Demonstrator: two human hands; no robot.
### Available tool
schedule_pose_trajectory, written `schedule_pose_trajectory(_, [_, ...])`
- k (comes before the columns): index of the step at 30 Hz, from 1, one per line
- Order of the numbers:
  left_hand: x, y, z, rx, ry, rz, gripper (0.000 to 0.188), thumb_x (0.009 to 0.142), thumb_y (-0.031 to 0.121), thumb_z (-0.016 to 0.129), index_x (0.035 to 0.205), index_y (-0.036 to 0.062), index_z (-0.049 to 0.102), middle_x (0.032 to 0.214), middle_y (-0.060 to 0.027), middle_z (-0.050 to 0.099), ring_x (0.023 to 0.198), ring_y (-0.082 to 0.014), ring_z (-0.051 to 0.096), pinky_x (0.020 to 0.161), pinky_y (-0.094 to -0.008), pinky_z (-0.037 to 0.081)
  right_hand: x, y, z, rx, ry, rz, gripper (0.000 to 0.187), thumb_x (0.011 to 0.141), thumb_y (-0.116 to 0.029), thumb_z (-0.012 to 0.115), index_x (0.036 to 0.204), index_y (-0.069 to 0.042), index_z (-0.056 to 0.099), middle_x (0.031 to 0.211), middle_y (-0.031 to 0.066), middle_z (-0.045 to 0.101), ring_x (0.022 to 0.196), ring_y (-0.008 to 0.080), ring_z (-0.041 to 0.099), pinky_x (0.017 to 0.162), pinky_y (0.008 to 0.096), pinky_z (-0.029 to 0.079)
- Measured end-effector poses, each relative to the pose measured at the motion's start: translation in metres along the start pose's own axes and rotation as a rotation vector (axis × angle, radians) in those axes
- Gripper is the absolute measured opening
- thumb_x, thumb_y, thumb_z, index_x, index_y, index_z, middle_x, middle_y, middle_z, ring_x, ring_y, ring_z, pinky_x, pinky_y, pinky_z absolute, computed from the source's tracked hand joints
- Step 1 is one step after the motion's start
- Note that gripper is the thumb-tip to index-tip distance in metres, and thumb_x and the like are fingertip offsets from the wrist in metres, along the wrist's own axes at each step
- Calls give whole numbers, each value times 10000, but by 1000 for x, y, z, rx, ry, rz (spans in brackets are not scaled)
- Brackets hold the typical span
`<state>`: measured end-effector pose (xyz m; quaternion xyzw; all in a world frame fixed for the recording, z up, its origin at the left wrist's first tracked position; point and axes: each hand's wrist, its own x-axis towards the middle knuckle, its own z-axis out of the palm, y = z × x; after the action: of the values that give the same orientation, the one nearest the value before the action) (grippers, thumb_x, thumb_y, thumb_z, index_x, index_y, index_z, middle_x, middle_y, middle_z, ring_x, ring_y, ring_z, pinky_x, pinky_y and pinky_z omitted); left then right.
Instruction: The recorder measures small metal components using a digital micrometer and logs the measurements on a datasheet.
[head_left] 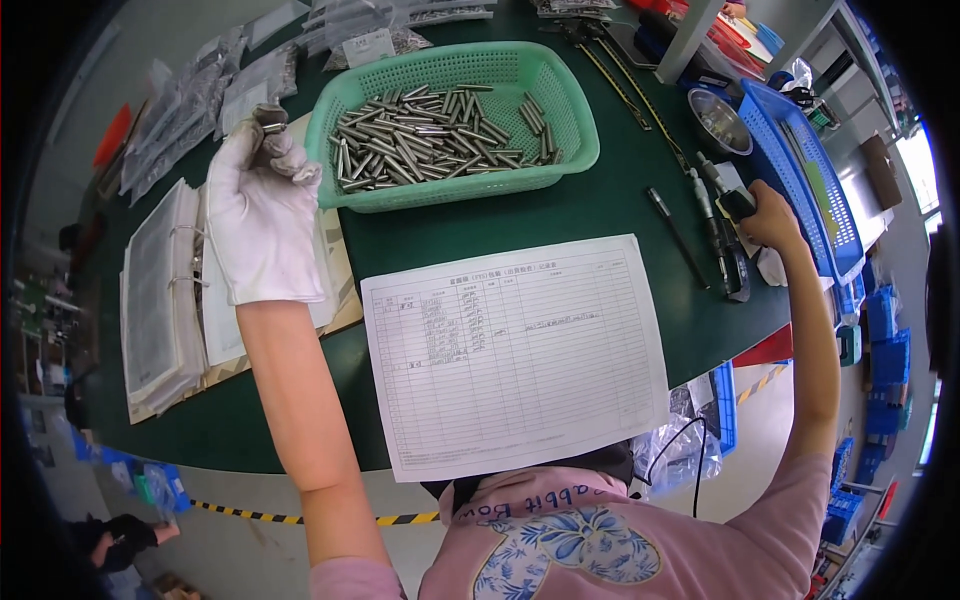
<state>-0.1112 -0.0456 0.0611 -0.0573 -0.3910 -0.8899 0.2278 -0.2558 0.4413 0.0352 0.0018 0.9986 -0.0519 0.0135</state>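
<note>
My left hand (262,200), in a white glove, is raised at the left end of a green perforated basket (460,190). Its fingers are closed on a short metal pin (272,127), whose end shows at the fingertips. Many similar steel pins (400,140) lie loose in the basket. At the right side of the table my bare right hand (772,217) is closed around a dark tool with a grey cylindrical end (738,205), perhaps a micrometer; the fingers partly hide it. Just left of that hand lies a slim silver-and-black tool (706,215).
A printed form (515,360) lies at the front edge of the green table, with a ring binder (165,300) to its left. A black pen (677,237), calipers (615,75), a metal bowl (718,120) and a blue basket (800,170) are on the right. Bagged parts (260,85) line the back.
</note>
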Motion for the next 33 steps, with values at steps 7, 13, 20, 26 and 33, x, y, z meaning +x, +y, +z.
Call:
schedule_pose_trajectory(7, [0, -1, 11, 28, 112, 31, 186, 850, 155, 520, 930, -6, 569, 790, -61, 568, 633, -123, 472, 575, -260, 376, 18, 3, 20, 136, 55, 149, 440, 749, -405, 578, 940, -9, 596, 721, 155, 600, 553, 229, 602, 482, 321, 450])
schedule_pose_trajectory(13, [-2, -6, 14, 61, -56, -12, 204, 867, 176, 500, 935, -1, 577, 794, -34, 561, 650, -88, 483, 575, -229, 394, 18, -4, 15, 402, -43, 209, 376, 821, -365, 515, 933, -25, 631, 593, 93, 568, 478, 188, 571, 408, 280, 405])
schedule_pose_trajectory(20, [-33, -39, 25, 167, -65, -230, 249, 852, 231, 535, 933, -3, 561, 765, -32, 553, 658, -96, 519, 581, -232, 427, 8, -21, -17, 331, 386, -71, 302, 793, -293, 525, 951, -81, 671, 808, 98, 654, 567, 159, 609, 528, 298, 458])
schedule_pose_trajectory(26, [-65, -70, 20, 101, -59, -414, 220, 853, 196, 529, 943, -2, 567, 840, -51, 554, 724, -105, 508, 627, -236, 437, -52, -95, -30, 1094, 218, -237, 321, 767, -251, 540, 957, -14, 643, 612, 9, 532, 401, 63, 426, 363, 178, 301])
schedule_pose_trajectory(33, [-73, -78, 19, 89, -15, -460, 222, 824, 194, 572, 944, 8, 551, 847, -55, 558, 718, -111, 516, 610, -250, 456, -74, -138, 3, 1706, -348, -220, 426, 740, -279, 450, 1027, 22, 541, 826, 168, 610, 383, 121, 485, 365, 215, 387])
